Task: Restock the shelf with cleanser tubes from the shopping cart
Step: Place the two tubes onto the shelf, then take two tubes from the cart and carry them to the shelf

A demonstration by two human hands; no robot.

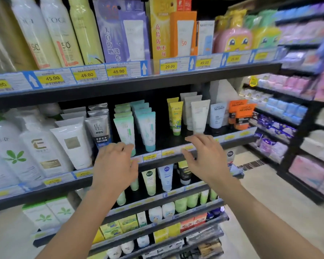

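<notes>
Reaching toward the middle shelf (176,142), both hands empty: left hand (114,166) loosely curled just before the green cleanser tubes (126,128), right hand (206,157) spread wide over the price rail (168,154), teal tubes (147,128) standing upright between them.

Bright even light, blurred bowed edges.

Two bare forearms in view, no sleeves visible up to the frame edge. Left hand (114,165) and right hand (207,157): no rings, watch or gloves seen.
</notes>
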